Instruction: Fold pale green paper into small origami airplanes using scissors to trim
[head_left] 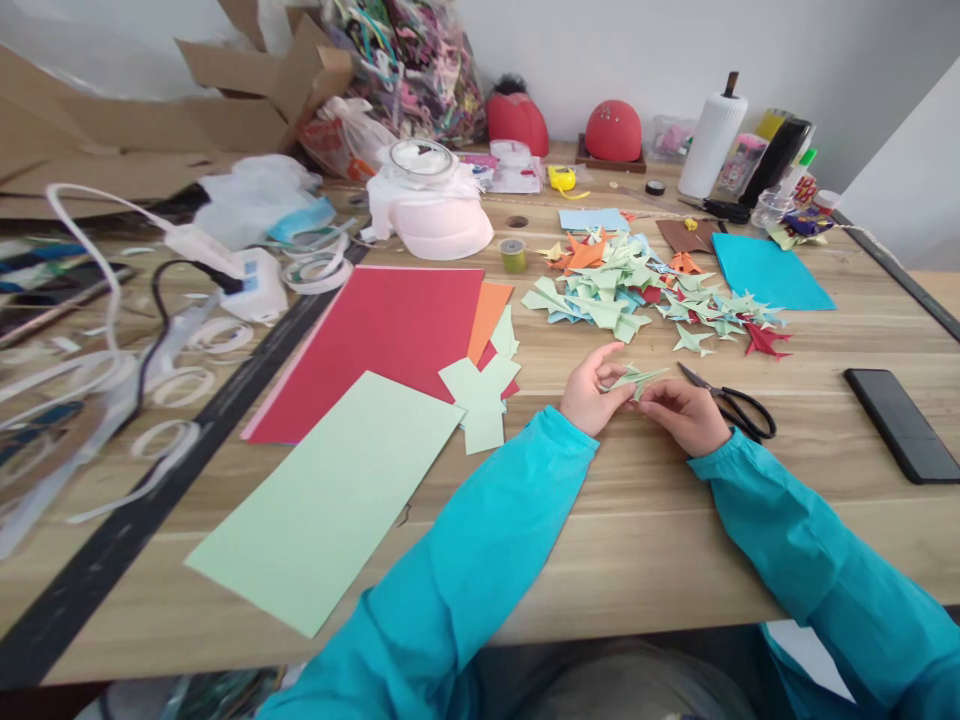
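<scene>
My left hand [592, 392] and my right hand [686, 412] pinch a small folded pale green paper piece [636, 378] between them, just above the wooden table [660, 520]. Both arms wear teal sleeves. A pile of folded paper shapes [637, 290] in green, orange, blue and red lies beyond my hands. Black-handled scissors [731, 400] rest right beside my right hand. A stack of small pale green squares [480, 398] sits left of my left hand.
A large pale green sheet [330, 500], a red sheet [382, 340] and an orange sheet [489, 305] lie at left. A blue sheet [769, 272] and a black phone [900, 422] lie at right. Tape rolls, cables, cardboard, a paper towel roll [712, 140] and red domes crowd the back.
</scene>
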